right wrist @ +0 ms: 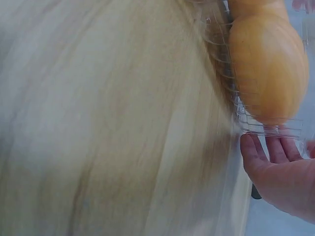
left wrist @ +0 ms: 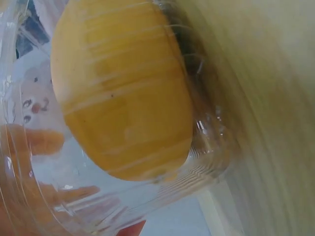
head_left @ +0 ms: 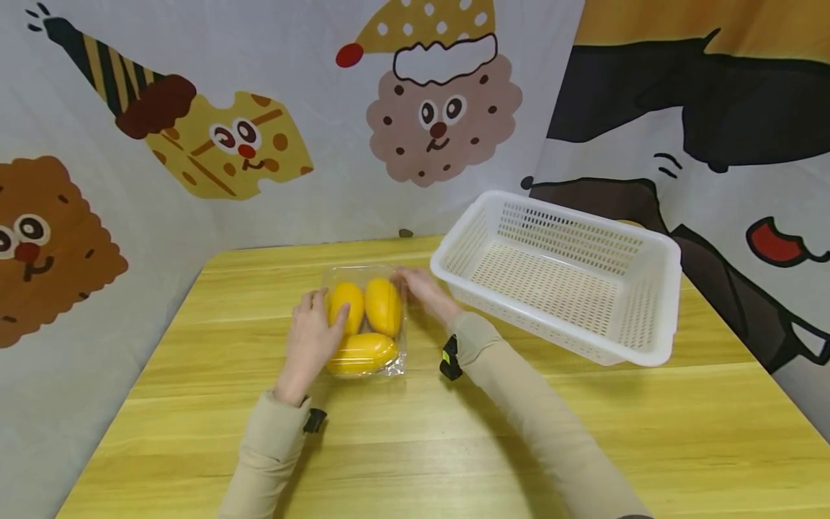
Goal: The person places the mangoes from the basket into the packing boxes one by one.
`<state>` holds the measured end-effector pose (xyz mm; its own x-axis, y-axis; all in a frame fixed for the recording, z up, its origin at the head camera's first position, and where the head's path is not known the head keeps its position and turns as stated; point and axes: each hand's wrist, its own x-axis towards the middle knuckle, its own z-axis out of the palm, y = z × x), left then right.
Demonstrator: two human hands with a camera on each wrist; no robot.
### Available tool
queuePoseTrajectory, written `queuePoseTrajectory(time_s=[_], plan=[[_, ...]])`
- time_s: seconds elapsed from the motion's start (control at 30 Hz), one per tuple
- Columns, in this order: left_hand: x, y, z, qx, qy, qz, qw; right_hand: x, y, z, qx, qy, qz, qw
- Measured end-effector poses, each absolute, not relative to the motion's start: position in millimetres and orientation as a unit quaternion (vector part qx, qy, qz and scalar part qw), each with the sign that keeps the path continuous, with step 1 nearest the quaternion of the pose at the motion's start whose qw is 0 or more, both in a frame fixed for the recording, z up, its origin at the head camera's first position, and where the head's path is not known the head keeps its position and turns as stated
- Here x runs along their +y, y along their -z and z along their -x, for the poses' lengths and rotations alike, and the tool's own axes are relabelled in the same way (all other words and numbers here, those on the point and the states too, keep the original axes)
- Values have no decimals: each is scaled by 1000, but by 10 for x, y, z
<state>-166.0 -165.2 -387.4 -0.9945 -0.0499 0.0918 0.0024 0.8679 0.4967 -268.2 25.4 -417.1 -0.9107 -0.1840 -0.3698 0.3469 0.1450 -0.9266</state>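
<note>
A clear plastic box (head_left: 395,365) with three yellow mangoes (head_left: 382,306) inside lies on the wooden table. My left hand (head_left: 310,339) holds its left side, the thumb lying over the top and the fingers along the edge. At the far right corner, my right hand (head_left: 428,292) grips the box; part of this hand is hidden behind the plastic in the head view. The left wrist view shows one mango (left wrist: 123,93) close up, with fingers (left wrist: 44,142) seen through the plastic. In the right wrist view, fingers (right wrist: 253,155) bend around the box's end.
A white perforated plastic basket (head_left: 551,331) stands to the right of the box, near the back of the table (head_left: 415,447). Behind the table hangs a cloth (head_left: 324,209) printed with cartoon figures. Black bands show at both wrists.
</note>
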Motion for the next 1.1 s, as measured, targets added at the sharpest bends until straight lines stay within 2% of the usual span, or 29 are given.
queuePoseTrajectory(time_s=[0.37, 0.73, 1.0, 1.1], plan=[[-1632, 3887, 1657, -968, 243, -13, 58, 209, 4164, 2713, 711, 669, -78, 202], [-1620, 3883, 1673, -969, 241, -12, 58, 193, 4171, 2719, 693, 691, -111, 175], [-1615, 3875, 1674, -968, 243, -19, 54, 223, 4211, 2714, 675, 701, -97, 208], [-1621, 3876, 1673, -968, 241, -20, 59, 228, 4225, 2706, 694, 686, -82, 202]])
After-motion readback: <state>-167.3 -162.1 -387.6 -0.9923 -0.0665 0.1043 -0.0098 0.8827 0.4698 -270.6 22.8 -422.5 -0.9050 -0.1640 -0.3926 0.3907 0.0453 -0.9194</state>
